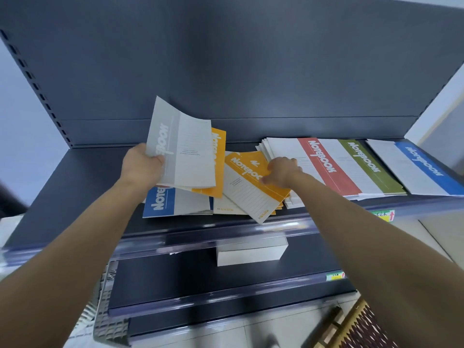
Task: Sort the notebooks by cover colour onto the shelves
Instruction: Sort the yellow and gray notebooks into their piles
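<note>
The upper shelf carries all the notebooks in view. On its right half, three colours are already laid out in a row: a fanned red stack, a green notebook overlapping it, and a blue notebook just beside. Judge this part done.

The centre pile is still mixed: a second blue notebook lies flat at the front, touching yellow covers. Your left hand grips a grey notebook by its lower corner, raised and bowed, with a yellow notebook fanned behind it. Your right hand has its fingers curled onto the tilted yellow notebook, thumb on the cover. Grey, yellow and the stray blue remain to be placed; roughly half is left.

The lower shelf holds a white block. A grey basket stands below left. The tilted yellow notebook overlaps the red stack's near corner; expect it to drag.
</note>
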A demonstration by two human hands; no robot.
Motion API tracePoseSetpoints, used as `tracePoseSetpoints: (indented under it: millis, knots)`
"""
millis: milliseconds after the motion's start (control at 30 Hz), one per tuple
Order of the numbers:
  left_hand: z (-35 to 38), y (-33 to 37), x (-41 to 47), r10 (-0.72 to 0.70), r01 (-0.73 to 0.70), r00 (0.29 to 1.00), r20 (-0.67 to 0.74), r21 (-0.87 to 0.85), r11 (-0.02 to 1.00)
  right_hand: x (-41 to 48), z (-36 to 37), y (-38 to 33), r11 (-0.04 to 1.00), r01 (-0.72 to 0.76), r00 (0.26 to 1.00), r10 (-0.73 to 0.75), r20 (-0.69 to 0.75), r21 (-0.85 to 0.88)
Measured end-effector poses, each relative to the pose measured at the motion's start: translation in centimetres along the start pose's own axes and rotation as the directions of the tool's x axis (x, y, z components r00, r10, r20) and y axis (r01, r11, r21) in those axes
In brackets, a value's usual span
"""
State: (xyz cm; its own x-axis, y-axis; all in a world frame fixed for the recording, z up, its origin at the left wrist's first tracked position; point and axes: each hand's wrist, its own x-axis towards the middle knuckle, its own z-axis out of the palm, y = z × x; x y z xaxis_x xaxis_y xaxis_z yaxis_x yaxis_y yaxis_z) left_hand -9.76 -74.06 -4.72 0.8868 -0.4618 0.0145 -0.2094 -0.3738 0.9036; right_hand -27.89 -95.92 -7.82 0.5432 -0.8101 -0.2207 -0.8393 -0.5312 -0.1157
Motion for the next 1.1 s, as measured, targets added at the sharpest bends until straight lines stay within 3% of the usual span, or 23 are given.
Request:
tracePoseSetpoints:
  millis: [100,167,233,367,567,633,767,933,1100]
  knots:
    - [0.1,0.2,-0.3,-0.021,0.024,0.999,0.042,-0.075,0.997,-0.5,-1.6,-1.3,0.942,0.068,0.996,-0.047,-0.072,0.328]
    - [0.1,0.1,-0.4,-0.022,0.034,0.996,0.085,-0.133,0.991,-1.1,-2.7,-2.4,0.776,0.099,0.995,-0.090,-0.047,0.623]
    - [0.0,0.1,-0.5,-0.015,0.034,0.993,0.118,-0.166,0.986,-1.5,-3.4,-3.5,0.627,0.083,0.986,-0.165,0.027,0.774]
    - [-0.3,0.1,-0.9,0.003,0.022,0.992,0.126,-0.200,0.980,-1.6,-4.1,-4.9,0.467,0.018,0.957,-0.263,0.119,0.884]
    - [-0.8,0.1,-1.0,-0.002,0.024,0.996,0.094,-0.232,0.973,-1.3,-4.5,-5.9,0.431,-0.033,0.982,-0.156,0.111,0.902]
    - [-0.9,0.0,-0.7,-0.015,0.024,0.999,0.043,-0.218,0.976,-0.6,-4.7,-5.5,0.458,-0.022,0.998,-0.041,0.046,0.889]
    - [-1.0,-0.1,-0.5,-0.054,0.048,0.998,-0.029,-0.177,0.983,1.1,-4.7,-3.2,0.641,-0.007,0.987,0.126,-0.096,0.767]
    - [-0.5,-0.6,-0.8,-0.082,0.077,0.996,-0.033,-0.141,0.987,1.8,-3.5,-1.1,0.854,-0.032,0.983,0.122,-0.141,0.519]
    - [-0.2,-0.4,-1.0,-0.101,0.103,0.995,0.017,-0.119,0.988,2.4,-2.7,-0.5,0.935,-0.030,0.980,0.097,-0.174,0.354]
